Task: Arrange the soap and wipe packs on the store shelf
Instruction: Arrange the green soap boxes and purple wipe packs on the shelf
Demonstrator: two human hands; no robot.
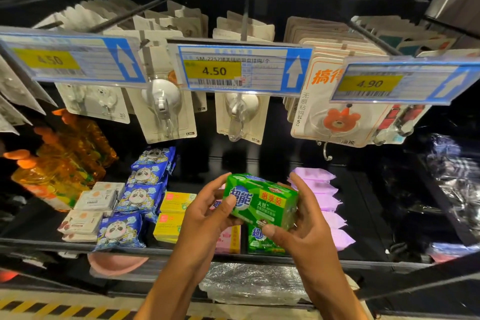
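Both hands are grasping one green plastic-wrapped rectangular soap pack (262, 203), held above the front of the black store shelf (363, 216). The left hand (207, 213) is curling round the pack's left end, with its thumb pressing on the printed face. The right hand (298, 231) is curling round the right end, with its thumb pressing on the lower front edge. The pack's long axis is running left to right and dropping slightly rightward, and the printed face is pointing toward the camera. Directly beneath, a second green soap pack (259, 244) is lying between a pink pack (230, 240) and a row of lilac wipe packs (327, 197). Further left, yellow boxes (171, 216) and blue panda-print wipe packs (140, 197) are lying in rows. Beyond, white hook cards (166, 109) are hanging behind blue-edged price labels (233, 68).
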